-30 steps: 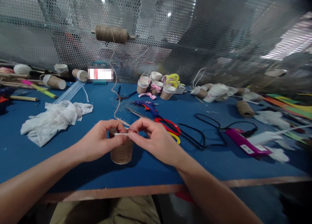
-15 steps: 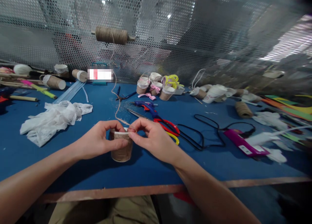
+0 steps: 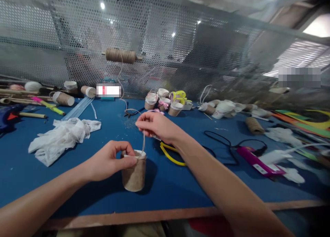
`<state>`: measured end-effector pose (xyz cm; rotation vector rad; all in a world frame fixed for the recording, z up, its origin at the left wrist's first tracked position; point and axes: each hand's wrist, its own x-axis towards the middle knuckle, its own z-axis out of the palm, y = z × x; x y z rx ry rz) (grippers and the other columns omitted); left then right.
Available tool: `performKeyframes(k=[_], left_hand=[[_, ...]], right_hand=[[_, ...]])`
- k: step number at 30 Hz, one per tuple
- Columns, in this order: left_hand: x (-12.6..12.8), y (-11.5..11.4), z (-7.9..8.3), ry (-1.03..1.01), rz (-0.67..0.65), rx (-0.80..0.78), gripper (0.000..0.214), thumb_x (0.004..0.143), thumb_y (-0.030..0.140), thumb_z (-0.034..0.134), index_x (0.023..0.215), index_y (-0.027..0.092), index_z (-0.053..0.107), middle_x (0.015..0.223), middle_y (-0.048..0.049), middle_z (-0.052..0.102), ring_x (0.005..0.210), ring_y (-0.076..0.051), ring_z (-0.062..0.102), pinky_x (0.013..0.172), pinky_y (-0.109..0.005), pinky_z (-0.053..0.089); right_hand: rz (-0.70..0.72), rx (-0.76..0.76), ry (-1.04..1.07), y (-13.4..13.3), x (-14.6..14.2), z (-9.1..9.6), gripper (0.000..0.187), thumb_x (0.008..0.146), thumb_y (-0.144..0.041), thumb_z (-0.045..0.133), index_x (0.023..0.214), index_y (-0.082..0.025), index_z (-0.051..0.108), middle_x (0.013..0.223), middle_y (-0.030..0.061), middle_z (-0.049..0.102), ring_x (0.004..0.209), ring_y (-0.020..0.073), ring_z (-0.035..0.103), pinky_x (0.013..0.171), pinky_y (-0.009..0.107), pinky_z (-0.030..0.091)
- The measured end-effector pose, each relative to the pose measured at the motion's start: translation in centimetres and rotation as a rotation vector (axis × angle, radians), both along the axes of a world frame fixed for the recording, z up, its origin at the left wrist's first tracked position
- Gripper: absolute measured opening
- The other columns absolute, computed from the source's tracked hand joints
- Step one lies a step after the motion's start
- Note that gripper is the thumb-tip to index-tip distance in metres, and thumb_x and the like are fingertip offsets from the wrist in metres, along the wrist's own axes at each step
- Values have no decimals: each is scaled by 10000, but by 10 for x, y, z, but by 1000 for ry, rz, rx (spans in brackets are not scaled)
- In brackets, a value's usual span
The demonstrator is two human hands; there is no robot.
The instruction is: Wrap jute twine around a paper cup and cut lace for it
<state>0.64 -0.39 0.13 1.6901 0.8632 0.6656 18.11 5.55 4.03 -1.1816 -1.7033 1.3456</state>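
Note:
A small paper cup (image 3: 134, 177) wrapped in brown twine, with a white rim, is upright near the front of the table. My left hand (image 3: 113, 159) pinches its rim, fingers inside and thumb on the outer wall. Above and behind the cup, my right hand (image 3: 157, 125) is closed on a strand of twine (image 3: 143, 140) that runs down to the cup's rim. The strand continues back toward a twine spool (image 3: 120, 55) mounted on the mesh. Partly covered by my right forearm are scissors with a yellow handle (image 3: 171, 156).
White crumpled fabric (image 3: 62, 137) lies on the left. Several finished small cups (image 3: 176, 109) stand at the back beside a yellow ribbon bundle (image 3: 179, 96). To the right are a purple power strip (image 3: 257, 161), a black cord (image 3: 219, 144) and a loose twine roll (image 3: 254, 126). Perforated mesh (image 3: 160, 65) closes the back.
My right hand has moved up and away from the cup's rim, drawing the twine upward. The left hand still grips the cup. The view has tilted up, uncovering more of the ceiling.

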Motion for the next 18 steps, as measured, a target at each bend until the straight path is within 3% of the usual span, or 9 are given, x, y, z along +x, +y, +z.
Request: performKeyframes(k=[2,6,9,12,14,16,18], left_hand=[[1,1,-3,-59,-32,-68,251,753,360,576,680,125,530,671,6,520,640,-107,421,609,-232,339],[1,4,-11,-182,-62,-212,284,725,387,622,684,126,519,668,10,518,617,-97,429,594,-226,349],[0,3,-13,-216,-117,-221,300,709,399,648,684,124,532,681,7,521,629,-99,444,608,-227,361],[-1,-2,-10,-217,-212,-147,302,711,408,649,681,122,558,730,-10,542,689,-116,472,659,-237,380],[-1,-5,-7,-209,-267,-97,292,718,407,643,680,126,575,762,-23,558,734,-133,495,700,-251,396],[0,-8,-6,-207,-314,-68,269,716,392,649,681,131,593,772,-27,569,759,-144,512,732,-263,406],[1,-9,-6,-208,-359,-74,246,705,373,662,675,135,606,762,-25,575,759,-146,523,740,-265,412]], right_hand=[[12,-78,61,23,-12,6,172,778,-86,562,618,-140,532,481,-51,517,383,33,422,373,152,325],[9,-102,91,55,-46,12,211,812,-58,530,616,-133,549,536,-23,561,467,51,518,467,165,438],[-18,-113,74,71,-63,13,241,826,-74,530,591,-122,549,541,-13,558,423,37,464,386,149,375],[-99,-107,43,91,-61,22,194,843,-92,521,655,-113,563,568,-22,550,389,22,388,344,147,319],[-153,-102,22,108,-53,37,100,864,-164,521,810,-110,586,704,-3,588,490,47,487,432,171,418],[-192,-95,10,124,-43,57,195,875,-262,517,1011,-132,567,939,43,602,729,119,589,616,277,512],[-229,-77,8,140,-37,79,281,874,-297,514,1114,-152,532,1090,72,568,892,176,585,739,367,507]])
